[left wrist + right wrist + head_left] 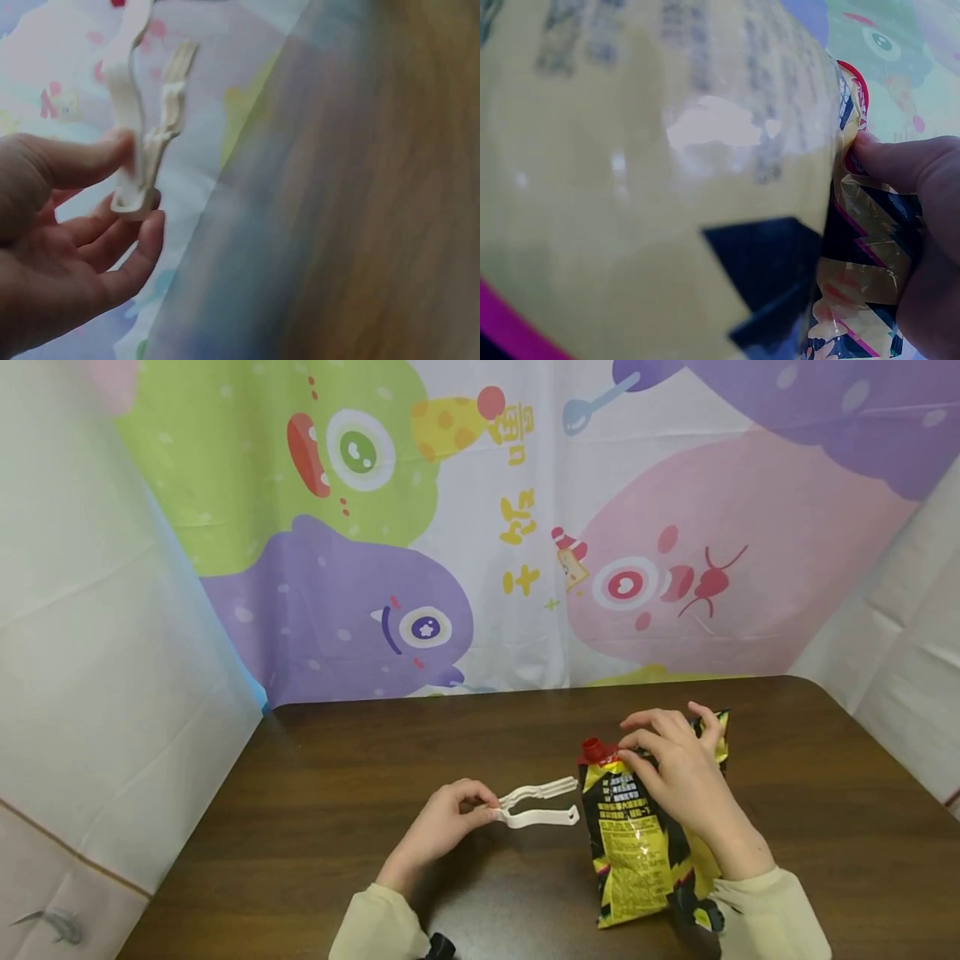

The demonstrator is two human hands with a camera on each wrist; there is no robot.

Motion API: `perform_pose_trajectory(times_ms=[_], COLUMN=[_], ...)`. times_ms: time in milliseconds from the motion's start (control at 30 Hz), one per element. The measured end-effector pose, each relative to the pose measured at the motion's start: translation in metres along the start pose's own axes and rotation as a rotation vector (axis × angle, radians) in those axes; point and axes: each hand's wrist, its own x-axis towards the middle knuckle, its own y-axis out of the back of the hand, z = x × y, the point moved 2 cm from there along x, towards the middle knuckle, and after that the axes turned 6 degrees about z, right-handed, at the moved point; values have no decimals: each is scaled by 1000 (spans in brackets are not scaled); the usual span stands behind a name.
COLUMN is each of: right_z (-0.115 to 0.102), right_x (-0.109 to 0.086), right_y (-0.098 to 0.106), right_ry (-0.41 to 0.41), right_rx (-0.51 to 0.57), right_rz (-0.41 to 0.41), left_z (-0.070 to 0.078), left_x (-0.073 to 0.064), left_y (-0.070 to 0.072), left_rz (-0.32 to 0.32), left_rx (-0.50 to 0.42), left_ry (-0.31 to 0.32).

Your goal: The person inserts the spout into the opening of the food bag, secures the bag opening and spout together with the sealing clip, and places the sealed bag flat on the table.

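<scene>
My left hand [450, 818] pinches a cream-white plastic clip [540, 817] by its hinged end, thumb against one arm in the left wrist view. The clip's two arms spread apart and point right, their tips close to a yellow and black printed bag [633, 852]. A red spout [593, 748] sticks up at the bag's top left corner. With the thumb at the top edge beside the red part, my right hand [678, 777] grips the upper bag. In the right wrist view the bag's shiny yellow side [667, 187] fills most of the picture.
The bag stands on a dark brown wooden table [315, 860]. Behind the table hangs a cloth [510, 643] with cartoon monsters, and pale fabric walls [112, 610] close in both sides. Dark wrist straps [441, 947] show at the sleeves.
</scene>
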Motion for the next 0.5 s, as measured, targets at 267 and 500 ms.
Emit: perform_pose_trajectory(times_ms=[267, 500], right_z=[-1, -1], right_x=[-1, 1], right_y=[0, 1], right_ry=[4, 11], right_rx=[0, -5], right_rz=[-2, -6], left_z=[11, 41], left_x=[1, 0], left_y=[-15, -9], left_rz=[125, 158], left_rx=[-92, -84], left_ry=[-2, 1])
